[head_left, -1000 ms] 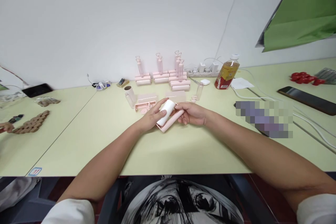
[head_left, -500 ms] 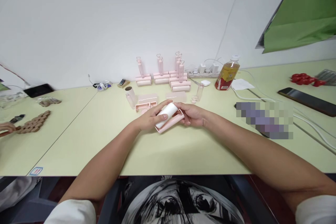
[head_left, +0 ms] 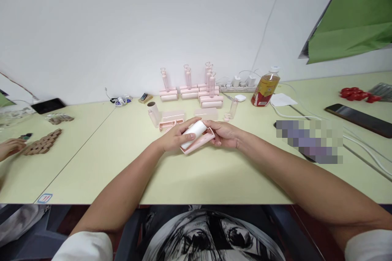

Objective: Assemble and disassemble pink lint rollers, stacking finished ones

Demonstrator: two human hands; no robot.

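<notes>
- A white roll (head_left: pixel 193 132) lay in a pink tray (head_left: pixel 200 142), just above the surface (head_left: pixel 196 175), near the bottle (head_left: pixel 265 87).
- The left hand (head_left: pixel 174 138) had its fingers curled over the roll.
- The right hand (head_left: pixel 225 133) had its fingers closed on the tray's end.

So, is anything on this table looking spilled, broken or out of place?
Nothing looks spilled or broken. The left hand presses a white roll into a pink holder that the right hand steadies. The roll sits slightly tilted, one end raised. The bottle stands upright, capped.
</notes>
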